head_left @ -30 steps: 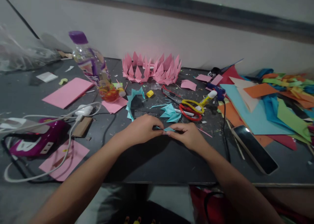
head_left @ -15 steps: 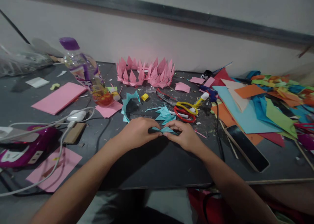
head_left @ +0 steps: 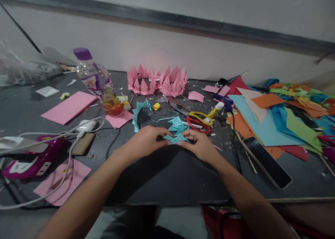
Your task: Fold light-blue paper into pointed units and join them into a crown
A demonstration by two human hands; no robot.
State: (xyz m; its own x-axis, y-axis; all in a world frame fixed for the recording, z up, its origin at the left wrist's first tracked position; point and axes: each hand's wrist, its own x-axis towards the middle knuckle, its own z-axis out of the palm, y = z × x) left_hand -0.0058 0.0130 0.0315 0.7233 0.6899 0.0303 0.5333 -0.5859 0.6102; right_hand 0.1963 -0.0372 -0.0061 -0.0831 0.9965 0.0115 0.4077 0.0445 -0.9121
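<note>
Between my two hands is a small folded piece of light blue paper (head_left: 176, 139), held just above the dark table. My left hand (head_left: 148, 140) pinches its left tip between thumb and fingers. At the right tip, my right hand (head_left: 196, 143) pinches it the same way. Right behind it lie more folded light blue paper pieces (head_left: 177, 124). Beyond my left hand a curved strip of joined light blue points (head_left: 136, 115) stands on the table. Farther back sits a ring of pink folded paper points (head_left: 157, 82).
Scissors with red and yellow handles (head_left: 200, 120) and a yellow glue stick (head_left: 216, 110) lie behind my right hand. A bottle with a purple cap (head_left: 98, 82) stands left. A phone (head_left: 267, 162) and coloured paper sheets (head_left: 261, 124) are right; white cables (head_left: 70, 155) run left.
The folded light blue paper has tilted or opened out, so more of its upper face shows between my fingers. The whole view has shifted slightly; both hands keep their hold.
</note>
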